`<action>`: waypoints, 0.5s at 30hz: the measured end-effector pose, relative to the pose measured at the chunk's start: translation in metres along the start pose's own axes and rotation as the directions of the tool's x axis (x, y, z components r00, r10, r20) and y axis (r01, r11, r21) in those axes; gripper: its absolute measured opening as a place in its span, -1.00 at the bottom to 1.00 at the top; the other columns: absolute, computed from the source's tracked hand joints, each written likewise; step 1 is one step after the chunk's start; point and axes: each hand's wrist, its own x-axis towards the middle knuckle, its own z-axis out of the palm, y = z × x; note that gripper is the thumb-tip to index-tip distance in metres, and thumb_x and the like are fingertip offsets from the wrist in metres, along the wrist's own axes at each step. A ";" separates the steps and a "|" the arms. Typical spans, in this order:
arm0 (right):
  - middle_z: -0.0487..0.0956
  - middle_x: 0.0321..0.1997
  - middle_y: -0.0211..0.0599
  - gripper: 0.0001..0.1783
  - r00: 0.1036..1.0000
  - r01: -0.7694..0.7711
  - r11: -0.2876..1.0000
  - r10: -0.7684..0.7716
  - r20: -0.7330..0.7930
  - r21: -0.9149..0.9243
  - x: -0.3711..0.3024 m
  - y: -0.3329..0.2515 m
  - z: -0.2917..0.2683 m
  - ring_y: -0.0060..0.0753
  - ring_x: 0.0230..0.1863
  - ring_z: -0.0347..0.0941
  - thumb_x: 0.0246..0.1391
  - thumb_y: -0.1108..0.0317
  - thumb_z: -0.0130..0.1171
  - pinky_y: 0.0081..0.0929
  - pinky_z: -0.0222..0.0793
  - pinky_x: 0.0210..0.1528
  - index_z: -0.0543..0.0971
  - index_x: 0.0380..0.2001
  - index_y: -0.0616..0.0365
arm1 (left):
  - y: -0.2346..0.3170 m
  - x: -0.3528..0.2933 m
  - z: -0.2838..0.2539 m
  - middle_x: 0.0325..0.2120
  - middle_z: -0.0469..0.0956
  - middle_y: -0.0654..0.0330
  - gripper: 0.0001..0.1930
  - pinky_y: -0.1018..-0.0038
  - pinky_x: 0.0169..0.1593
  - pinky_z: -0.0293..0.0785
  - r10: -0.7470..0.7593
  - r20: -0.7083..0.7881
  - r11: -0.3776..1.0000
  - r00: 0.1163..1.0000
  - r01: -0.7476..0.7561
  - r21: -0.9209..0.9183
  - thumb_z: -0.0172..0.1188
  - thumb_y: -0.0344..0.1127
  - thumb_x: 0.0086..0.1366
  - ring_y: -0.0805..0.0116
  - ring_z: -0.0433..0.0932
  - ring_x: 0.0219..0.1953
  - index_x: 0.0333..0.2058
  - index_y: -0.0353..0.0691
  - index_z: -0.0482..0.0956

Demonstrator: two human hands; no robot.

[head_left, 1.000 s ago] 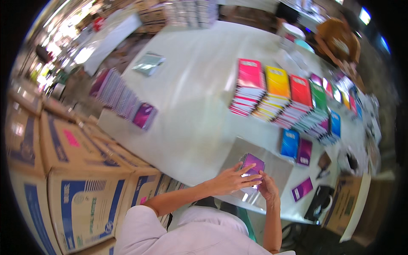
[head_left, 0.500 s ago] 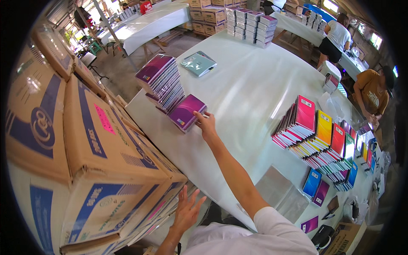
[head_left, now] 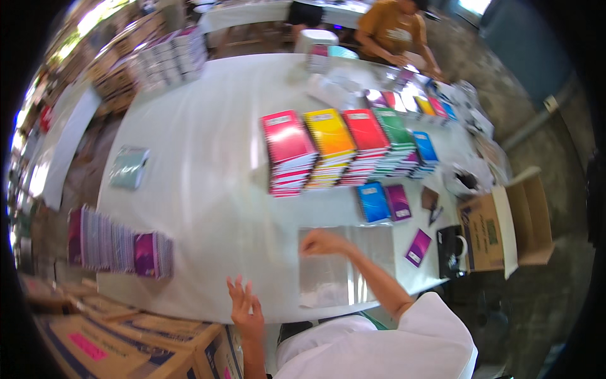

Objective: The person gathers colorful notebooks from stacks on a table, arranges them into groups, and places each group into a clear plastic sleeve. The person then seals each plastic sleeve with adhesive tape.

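In the head view, a long white table (head_left: 208,158) fills the middle, and everything else is placed from it. On its near edge lies a stack of clear plastic sleeves (head_left: 344,268), shiny and flat. The right hand (head_left: 322,243) rests on the far left corner of that stack, fingers bent down onto the plastic as if pinching the top sheet, though I cannot tell if it truly grips it. The left hand (head_left: 245,306) hovers at the table's near edge, to the left of the sleeves and apart from them, open with fingers spread and holding nothing. Toward the table's middle stands a row of notebook piles: pink (head_left: 287,151), yellow-orange (head_left: 329,144), red (head_left: 366,140) and green (head_left: 394,134), side by side and touching. Just nearer than that row lie a blue notebook (head_left: 372,202) and a purple notebook (head_left: 398,201), next to each other. At the table's left end a fanned row of purple notebooks (head_left: 117,243) runs along the edge. Beyond the table's right end sits an open cardboard box (head_left: 489,234). At the far side, a person in an orange shirt (head_left: 391,28) bends over the table.
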 end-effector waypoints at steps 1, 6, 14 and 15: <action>0.67 -0.43 -0.25 -0.82 0.980 -0.149 0.974 0.123 -0.155 -0.169 -0.048 0.013 -0.041 -0.44 -0.38 0.57 -0.15 0.41 0.31 -0.47 0.46 -0.29 0.66 -0.39 0.20 | 0.008 0.017 0.014 0.16 0.37 -0.07 -0.58 0.14 0.24 0.23 -0.005 -0.005 0.999 1.000 0.005 -0.044 0.09 -0.64 0.17 -0.18 0.13 0.32 0.02 -0.22 0.54; 0.66 -0.38 -0.16 -0.81 0.485 -0.514 0.719 -0.206 -0.850 -0.467 -0.200 0.060 -0.202 -0.12 -0.41 0.58 -0.16 0.68 0.12 -0.34 0.45 -0.34 0.63 -0.43 0.28 | 0.045 0.084 0.102 0.18 0.36 -0.05 -0.54 0.30 0.25 0.22 0.144 0.223 0.964 0.964 -0.085 -0.254 0.09 -0.64 0.18 0.00 0.16 0.33 0.08 -0.23 0.50; 0.56 0.03 -0.18 -0.54 0.548 -0.505 0.412 -0.525 -0.651 -0.758 -0.212 0.130 -0.272 -0.22 0.11 0.43 -0.18 0.60 0.10 -0.23 0.22 0.25 0.57 -0.09 0.21 | 0.132 0.124 0.271 0.24 0.27 -0.02 -0.51 0.36 0.31 0.10 0.018 0.683 0.722 0.731 0.463 -0.514 0.10 -0.37 0.30 0.16 0.19 0.32 0.20 -0.26 0.34; 0.57 0.02 -0.19 -0.54 0.568 -0.478 0.396 -0.542 -0.620 -0.784 -0.215 0.128 -0.276 -0.23 0.10 0.44 -0.19 0.60 0.10 -0.23 0.22 0.25 0.57 -0.09 0.20 | 0.136 0.125 0.291 0.26 0.24 -0.03 -0.49 0.34 0.30 0.11 -0.007 0.722 0.686 0.692 0.529 -0.500 0.10 -0.30 0.33 0.15 0.19 0.32 0.23 -0.27 0.30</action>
